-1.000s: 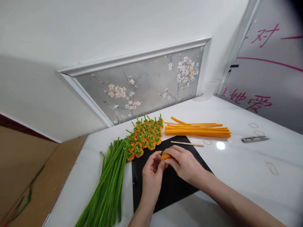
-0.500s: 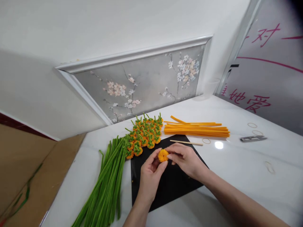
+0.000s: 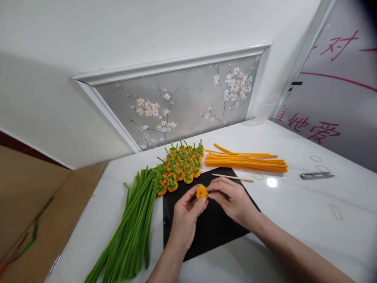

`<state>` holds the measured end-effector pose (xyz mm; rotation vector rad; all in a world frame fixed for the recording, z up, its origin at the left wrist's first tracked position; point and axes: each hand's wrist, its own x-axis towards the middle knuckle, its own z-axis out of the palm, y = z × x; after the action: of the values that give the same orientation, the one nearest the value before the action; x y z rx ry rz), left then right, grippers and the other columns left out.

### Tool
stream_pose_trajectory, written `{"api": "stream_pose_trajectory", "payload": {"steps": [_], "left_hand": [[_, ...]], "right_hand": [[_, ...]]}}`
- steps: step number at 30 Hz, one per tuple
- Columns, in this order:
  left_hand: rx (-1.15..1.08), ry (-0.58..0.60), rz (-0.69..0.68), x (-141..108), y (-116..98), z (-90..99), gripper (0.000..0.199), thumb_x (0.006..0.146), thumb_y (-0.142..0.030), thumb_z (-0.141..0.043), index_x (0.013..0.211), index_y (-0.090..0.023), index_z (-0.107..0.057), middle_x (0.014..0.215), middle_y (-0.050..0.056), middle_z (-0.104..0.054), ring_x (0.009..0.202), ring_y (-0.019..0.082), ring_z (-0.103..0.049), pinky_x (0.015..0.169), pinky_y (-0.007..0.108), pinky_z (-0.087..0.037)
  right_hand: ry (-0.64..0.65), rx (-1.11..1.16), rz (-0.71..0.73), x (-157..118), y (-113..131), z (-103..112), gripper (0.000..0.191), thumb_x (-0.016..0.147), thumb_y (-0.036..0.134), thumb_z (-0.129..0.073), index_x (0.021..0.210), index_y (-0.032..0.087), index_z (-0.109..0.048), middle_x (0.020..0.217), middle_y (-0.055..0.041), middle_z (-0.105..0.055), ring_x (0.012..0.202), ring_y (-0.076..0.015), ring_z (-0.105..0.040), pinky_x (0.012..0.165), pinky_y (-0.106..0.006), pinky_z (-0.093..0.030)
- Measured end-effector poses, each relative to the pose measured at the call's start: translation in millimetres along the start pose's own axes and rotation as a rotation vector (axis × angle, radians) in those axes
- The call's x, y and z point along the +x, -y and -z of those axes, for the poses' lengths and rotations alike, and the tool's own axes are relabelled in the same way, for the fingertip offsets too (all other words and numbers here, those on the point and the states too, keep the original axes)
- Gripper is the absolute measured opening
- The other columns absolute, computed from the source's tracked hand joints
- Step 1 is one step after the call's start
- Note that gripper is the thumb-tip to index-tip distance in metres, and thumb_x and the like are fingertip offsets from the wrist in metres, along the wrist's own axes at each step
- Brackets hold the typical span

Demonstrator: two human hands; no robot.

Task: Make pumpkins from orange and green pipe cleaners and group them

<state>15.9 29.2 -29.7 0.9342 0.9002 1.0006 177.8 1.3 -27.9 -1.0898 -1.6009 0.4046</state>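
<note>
A small round pumpkin [image 3: 202, 192] of orange pipe cleaner is pinched between the thumb and fingers of my left hand [image 3: 185, 214], above the black mat [image 3: 216, 236]. At the pumpkin's right edge, my right hand [image 3: 232, 198] is closed in a pinch. What lies between its fingertips is too small to make out. Finished-looking orange pumpkins with green tops [image 3: 179, 165] stand in a cluster beyond my left hand. A thin wooden stick [image 3: 232, 177] lies across the mat's far corner, just past my right hand.
Long green pipe cleaners [image 3: 129, 228] are piled at the left. Orange pipe cleaners [image 3: 246, 162] lie behind the mat. On the right are thread snips [image 3: 316, 175] and several rubber bands [image 3: 336, 212]. A wall with a framed flower picture [image 3: 188, 102] borders the white table's back.
The pumpkin has tilted in my left hand, so its centre hole faces me less. My right fingertips have shifted slightly to its right edge. The view has moved a little.
</note>
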Motion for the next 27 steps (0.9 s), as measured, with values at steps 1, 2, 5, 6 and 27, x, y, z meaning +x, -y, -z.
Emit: {"api": "stream_pose_trajectory", "payload": {"steps": [1, 2, 5, 6, 27], "left_hand": [[0.046, 0.013, -0.012, 0, 1, 0.7, 0.041, 0.067, -0.023, -0.08, 0.106, -0.016, -0.07, 0.106, 0.008, -0.069, 0.085, 0.016, -0.067, 0.075, 0.024, -0.056], [0.097, 0.027, -0.029, 0, 1, 1.2, 0.042, 0.068, -0.024, -0.079, 0.107, -0.015, -0.07, 0.103, 0.008, -0.07, 0.081, 0.016, -0.067, 0.073, 0.025, -0.057], [0.236, 0.05, -0.082, -1, -1, 1.5, 0.047, 0.069, -0.026, -0.077, 0.113, -0.014, -0.068, 0.089, 0.006, -0.072, 0.07, 0.015, -0.066, 0.067, 0.027, -0.057], [0.272, 0.057, -0.095, -2, -2, 1.2, 0.049, 0.069, -0.026, -0.077, 0.116, -0.015, -0.067, 0.085, 0.004, -0.072, 0.067, 0.015, -0.065, 0.066, 0.028, -0.057], [0.472, 0.146, -0.165, -8, -7, -1.6, 0.027, 0.068, -0.017, -0.07, 0.095, -0.016, -0.069, 0.075, 0.0, -0.067, 0.059, 0.012, -0.058, 0.056, 0.021, -0.051]], "right_hand": [[0.0, -0.006, 0.013, 0, -1, 0, 0.015, 0.089, 0.015, -0.053, 0.091, 0.022, -0.066, 0.092, -0.0054, -0.065, 0.084, -0.0166, -0.064, 0.076, -0.029, -0.054], [0.002, -0.013, 0.019, 0, -1, 0, 0.015, 0.089, 0.016, -0.053, 0.089, 0.022, -0.066, 0.092, -0.0055, -0.065, 0.084, -0.0163, -0.064, 0.075, -0.028, -0.054], [0.019, -0.042, 0.036, -1, -3, 1, 0.013, 0.09, 0.016, -0.053, 0.089, 0.021, -0.065, 0.089, -0.0045, -0.065, 0.081, -0.0154, -0.064, 0.073, -0.026, -0.054], [0.033, -0.056, 0.049, -1, -4, 3, 0.013, 0.09, 0.015, -0.053, 0.092, 0.021, -0.065, 0.09, -0.0046, -0.065, 0.082, -0.0155, -0.064, 0.074, -0.027, -0.054], [0.121, 0.023, 0.17, -1, -7, 8, 0.022, 0.093, 0.016, -0.049, 0.09, 0.022, -0.07, 0.082, -0.0049, -0.07, 0.076, -0.0162, -0.063, 0.066, -0.029, -0.054]]}}
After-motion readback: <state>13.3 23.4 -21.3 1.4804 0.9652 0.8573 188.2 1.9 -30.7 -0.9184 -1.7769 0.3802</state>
